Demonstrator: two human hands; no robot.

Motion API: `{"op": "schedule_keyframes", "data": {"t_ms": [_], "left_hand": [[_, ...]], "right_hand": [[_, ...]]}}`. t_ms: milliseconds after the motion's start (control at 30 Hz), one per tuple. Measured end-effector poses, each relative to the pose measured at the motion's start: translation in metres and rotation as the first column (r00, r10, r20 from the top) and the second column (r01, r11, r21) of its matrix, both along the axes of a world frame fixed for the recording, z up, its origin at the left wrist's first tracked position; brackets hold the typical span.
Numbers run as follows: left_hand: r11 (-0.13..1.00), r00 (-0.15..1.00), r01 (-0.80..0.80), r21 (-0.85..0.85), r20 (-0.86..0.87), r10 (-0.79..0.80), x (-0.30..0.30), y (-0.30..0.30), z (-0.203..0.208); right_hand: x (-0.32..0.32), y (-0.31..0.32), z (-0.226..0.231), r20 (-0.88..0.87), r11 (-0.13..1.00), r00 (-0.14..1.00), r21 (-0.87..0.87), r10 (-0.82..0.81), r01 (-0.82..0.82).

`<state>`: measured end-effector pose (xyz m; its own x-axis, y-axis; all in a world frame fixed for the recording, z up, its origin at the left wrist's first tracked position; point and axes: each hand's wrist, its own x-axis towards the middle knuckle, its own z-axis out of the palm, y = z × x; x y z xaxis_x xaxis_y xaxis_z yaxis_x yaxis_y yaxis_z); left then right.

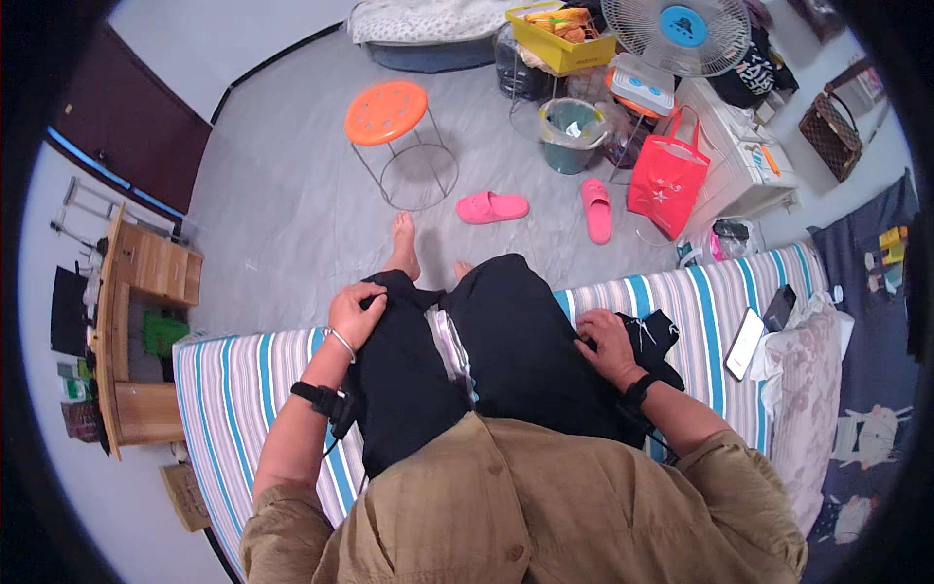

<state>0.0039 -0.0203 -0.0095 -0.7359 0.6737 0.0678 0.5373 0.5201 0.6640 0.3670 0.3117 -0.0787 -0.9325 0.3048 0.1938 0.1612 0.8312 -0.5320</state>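
Note:
I sit on a bed with a striped cover [691, 321], black trousers [516, 321] over my legs. My left hand [357, 311] lies on the trousers near the left knee, fingers bent and the thumb apart from them. Against the outer side of my right thigh rests my right hand [610, 346], its fingers spread and nothing seen in them. Just beyond that hand lies a black garment [654, 336] with a white drawstring. Between my thighs shows a narrow whitish, shiny thing [449, 348] whose kind I cannot make out.
On the floor ahead stand an orange stool [386, 112], a pink slipper [492, 206], another pink slipper [597, 211], a bucket [572, 146] and a red bag [669, 175]. A fan [678, 34] is behind them. A phone [744, 344] lies on the bed; a wooden desk [146, 409] is left.

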Motion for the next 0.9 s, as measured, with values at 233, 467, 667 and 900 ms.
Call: {"op": "schedule_keyframes", "data": {"t_ms": [233, 467, 667, 900], "left_hand": [[0.999, 0.978, 0.025, 0.028, -0.206, -0.018, 0.026, -0.006, 0.011], [0.972, 0.926, 0.176, -0.153, -0.31, -0.216, 0.051, -0.01, 0.039], [0.946, 0.944, 0.283, -0.158, -0.13, -0.304, 0.012, -0.021, 0.024], [0.992, 0.992, 0.128, 0.002, 0.004, -0.128, 0.004, -0.01, 0.013]], "right_hand": [[0.006, 0.0, 0.005, 0.019, 1.0, 1.0, -0.009, -0.002, 0.002], [0.01, 0.001, 0.007, -0.018, 1.0, 1.0, -0.017, 0.002, -0.002], [0.005, -0.001, 0.011, -0.028, 0.999, 1.0, -0.04, -0.005, 0.004], [0.005, -0.001, 0.013, -0.015, 0.999, 1.0, -0.043, -0.008, 0.007]]}}
